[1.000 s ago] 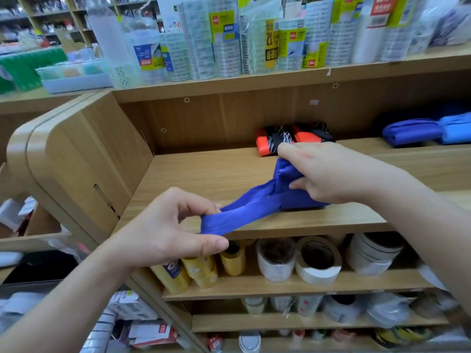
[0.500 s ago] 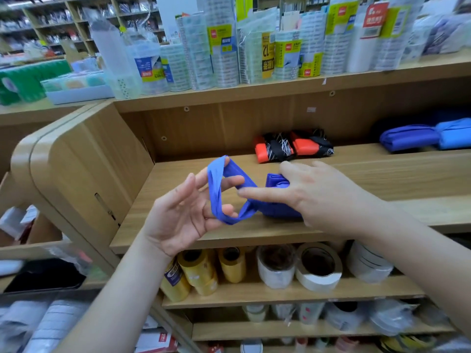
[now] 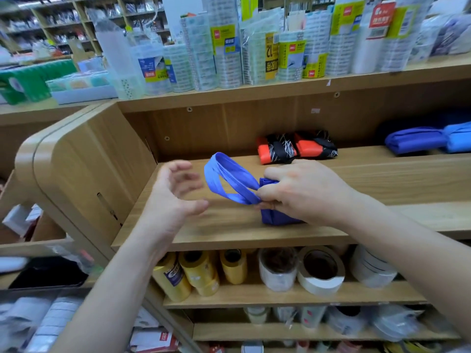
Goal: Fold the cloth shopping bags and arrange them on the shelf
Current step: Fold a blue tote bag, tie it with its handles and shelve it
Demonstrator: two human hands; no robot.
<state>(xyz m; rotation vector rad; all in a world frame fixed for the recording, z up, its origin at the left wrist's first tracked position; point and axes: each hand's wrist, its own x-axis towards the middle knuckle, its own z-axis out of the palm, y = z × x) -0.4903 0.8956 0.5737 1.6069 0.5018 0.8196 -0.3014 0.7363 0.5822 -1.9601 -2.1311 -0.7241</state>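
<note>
The right hand [image 3: 300, 192] pinches the handles [image 3: 238, 170] of a folded blue bag [image 3: 275, 217] lying on the wooden shelf [image 3: 229, 233]; the left hand [image 3: 175, 197] hovers beside them, fingers spread, empty. Behind lie two orange-and-black folded bags [image 3: 276, 149], with two more blue bags [image 3: 415, 140] farther right.

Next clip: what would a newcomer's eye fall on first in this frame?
The bright blue bag in the middle of the wooden shelf stands out. The right hand pinches it where its handles loop up to the left. The left hand hovers open beside the loops. Red-and-black folded bags lie at the back of the shelf, and blue ones lie at the far right.
</note>
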